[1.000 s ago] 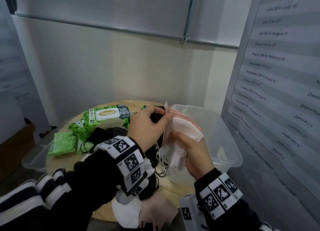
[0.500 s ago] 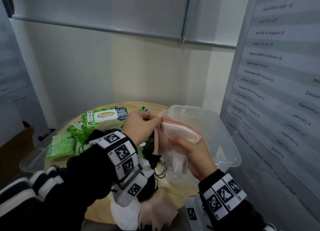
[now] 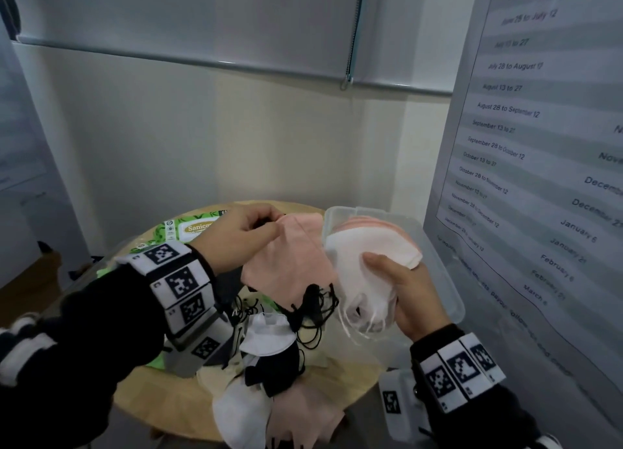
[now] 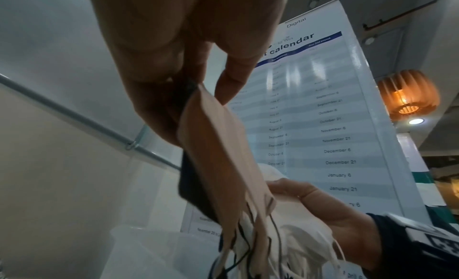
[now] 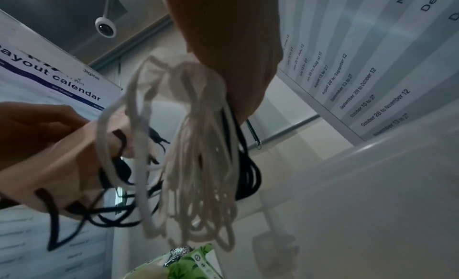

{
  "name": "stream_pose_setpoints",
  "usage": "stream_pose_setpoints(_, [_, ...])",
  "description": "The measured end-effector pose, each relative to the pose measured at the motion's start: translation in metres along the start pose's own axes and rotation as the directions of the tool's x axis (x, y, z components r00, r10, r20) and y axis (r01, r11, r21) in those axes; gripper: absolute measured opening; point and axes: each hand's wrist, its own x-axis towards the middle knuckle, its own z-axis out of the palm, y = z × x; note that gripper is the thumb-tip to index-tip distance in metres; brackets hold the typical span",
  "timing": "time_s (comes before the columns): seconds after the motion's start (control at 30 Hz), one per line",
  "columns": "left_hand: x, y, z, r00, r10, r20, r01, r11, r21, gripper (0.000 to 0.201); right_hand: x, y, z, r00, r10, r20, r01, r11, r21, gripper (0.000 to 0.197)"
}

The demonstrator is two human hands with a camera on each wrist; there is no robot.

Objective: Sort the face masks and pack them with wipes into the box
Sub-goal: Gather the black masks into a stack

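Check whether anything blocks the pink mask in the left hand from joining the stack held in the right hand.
Nothing visible does. The left hand pinches the pink mask right beside the stack gripped by the right hand; only dangling black ear loops hang below.

Wipes pack (image 3: 188,227): "Sanicare". Banner (image 4: 320,114): "Digital", "calendar", dates like "January 21".

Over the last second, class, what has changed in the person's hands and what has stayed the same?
The left hand has drawn a pink mask out sideways, away from the stack of masks, pinching its top corner; black ear loops now dangle below it. The right hand still grips the stack over the clear box.
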Motion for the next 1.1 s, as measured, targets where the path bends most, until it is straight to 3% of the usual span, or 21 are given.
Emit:
stream_pose_setpoints(0.17, [0.003,-0.004,-0.02,0.98,-0.018,-0.198,0.055,0.982,0.18,0.011,-0.004,-0.016,-0.012,0.961,0.047,0.272,-0.007,0.989,-0.146,0.055])
stream_pose_setpoints(0.33, [0.005,0.002,-0.033,0.932,0.026,-0.361,0.053,0.977,0.209,0.009,-0.017,-0.031,-0.01,0.887,0.109,0.448,-0.002,0.973,-0.233,0.032])
stream_pose_setpoints(0.47, [-0.002,0.01,-0.01,0.982,0.084,-0.169,-0.056,0.985,0.165,0.01,-0.023,-0.029,0.006,0.84,0.125,0.527,0.054,0.949,-0.311,0.031])
stream_pose_setpoints(0.63, [-0.018,0.02,0.021,0.985,0.167,0.042,-0.162,0.983,-0.09,0.014,-0.023,-0.024,0.018,0.855,0.067,0.514,0.126,0.936,-0.33,0.028])
stream_pose_setpoints(0.77, [-0.019,0.02,0.025,0.976,0.213,0.055,-0.202,0.965,-0.165,0.007,-0.024,-0.022,0.02,0.867,0.023,0.498,0.171,0.924,-0.341,0.03])
stream_pose_setpoints(0.87, [-0.022,0.021,0.031,0.97,0.238,0.054,-0.216,0.939,-0.266,0.007,-0.026,-0.021,0.025,0.842,0.019,0.539,0.21,0.909,-0.361,0.034])
stream_pose_setpoints(1.1, [-0.025,0.012,0.034,0.971,0.207,0.12,-0.157,0.929,-0.334,0.012,-0.029,-0.018,0.028,0.869,-0.019,0.495,0.242,0.888,-0.392,0.045])
